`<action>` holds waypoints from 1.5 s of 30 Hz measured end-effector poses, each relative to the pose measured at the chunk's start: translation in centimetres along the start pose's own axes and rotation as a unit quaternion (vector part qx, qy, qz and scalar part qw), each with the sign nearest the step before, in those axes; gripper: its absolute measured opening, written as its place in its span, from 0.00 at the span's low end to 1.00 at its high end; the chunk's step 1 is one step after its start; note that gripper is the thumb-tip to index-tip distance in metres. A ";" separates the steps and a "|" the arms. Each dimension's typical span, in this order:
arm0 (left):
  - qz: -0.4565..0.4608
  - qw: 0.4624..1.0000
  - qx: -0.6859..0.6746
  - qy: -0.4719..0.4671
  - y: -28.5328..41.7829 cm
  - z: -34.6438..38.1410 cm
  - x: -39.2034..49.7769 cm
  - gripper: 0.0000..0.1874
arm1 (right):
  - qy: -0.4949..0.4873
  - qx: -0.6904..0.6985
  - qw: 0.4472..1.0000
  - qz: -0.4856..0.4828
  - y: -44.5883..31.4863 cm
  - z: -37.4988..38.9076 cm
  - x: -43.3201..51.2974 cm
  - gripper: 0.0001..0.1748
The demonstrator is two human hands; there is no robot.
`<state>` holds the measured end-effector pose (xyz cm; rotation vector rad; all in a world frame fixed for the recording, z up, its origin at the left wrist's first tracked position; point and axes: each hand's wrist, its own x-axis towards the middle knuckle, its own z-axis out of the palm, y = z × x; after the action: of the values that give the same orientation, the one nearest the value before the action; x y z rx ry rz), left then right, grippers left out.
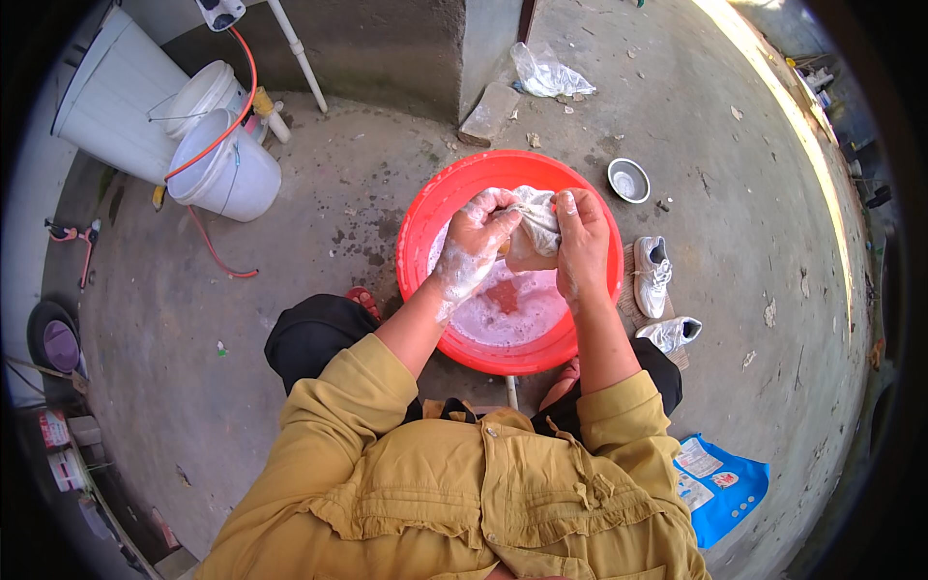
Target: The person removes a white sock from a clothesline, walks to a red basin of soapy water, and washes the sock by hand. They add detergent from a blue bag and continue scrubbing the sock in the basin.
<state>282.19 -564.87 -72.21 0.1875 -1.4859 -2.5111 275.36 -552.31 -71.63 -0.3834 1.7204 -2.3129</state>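
A wet, pale cloth item (537, 217) is stretched between my two hands above a round red plastic basin (464, 171). My left hand (475, 239), coated in suds up to the wrist, pinches its left side. On the right, my right hand (582, 235) grips the other edge, with some foam on the fingers. Below the cloth, the basin holds foamy water (507, 312). Whether the cloth's lower part touches the water cannot be told.
White sneakers (652, 279) lie right of the basin, below a small metal bowl (628, 180). White buckets (226, 170) and an orange hose (250, 65) are at upper left. A brick (490, 114) and clear plastic bag (547, 72) lie beyond. A blue packet (732, 486) lies at lower right.
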 end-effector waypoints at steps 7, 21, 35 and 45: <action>0.044 0.978 -0.201 -0.021 0.3 1.9 -0.6 0.09 | 0.074 0.064 0.989 0.115 -1.0 2.0 0.0 0.18; 0.030 0.989 -0.010 0.145 -1.0 1.4 0.5 0.17 | 0.062 -0.208 0.964 -0.151 -0.7 5.4 -3.0 0.16; -0.089 0.975 -0.178 0.093 -4.0 0.5 0.1 0.18 | 0.084 -0.346 0.930 -0.095 1.3 4.3 -0.9 0.09; -0.147 0.975 -0.149 0.070 -3.1 2.4 -0.9 0.19 | 0.169 -0.278 0.936 -0.132 3.4 1.9 2.0 0.07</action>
<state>282.20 -561.16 -73.73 0.5563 -1.0782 -2.8418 274.27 -555.63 -74.21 -0.3396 2.6516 -2.1068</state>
